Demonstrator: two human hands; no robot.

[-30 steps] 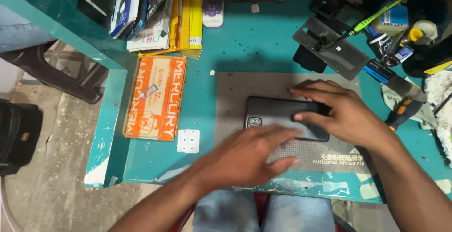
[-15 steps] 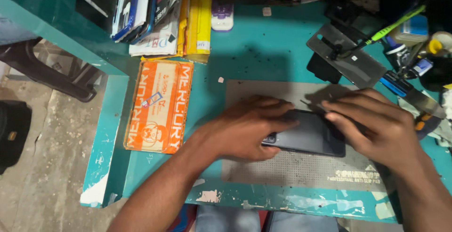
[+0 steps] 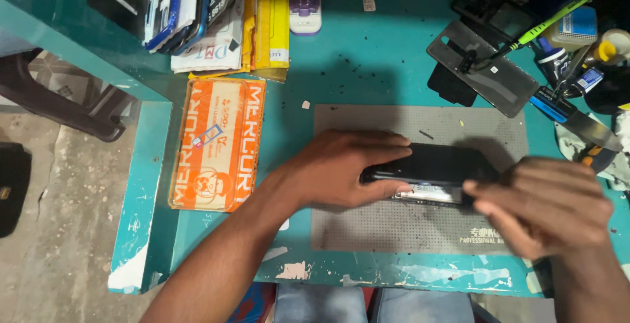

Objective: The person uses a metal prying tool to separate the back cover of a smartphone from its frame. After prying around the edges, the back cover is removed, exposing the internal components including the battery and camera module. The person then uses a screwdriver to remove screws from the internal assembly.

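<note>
A: On a teal workbench, what has changed in the last second?

B: The black phone (image 3: 430,165), lying flat on the grey work mat (image 3: 367,221) a second ago, is now tipped up on its long edge, its underside showing. The work reads as having moved on to that face.

A: And the hands?

B: The left hand (image 3: 341,169) is curled around the phone's left end; the right hand (image 3: 548,205), blurred, pinches its right end. The long axis runs left to right across the mat.
</note>
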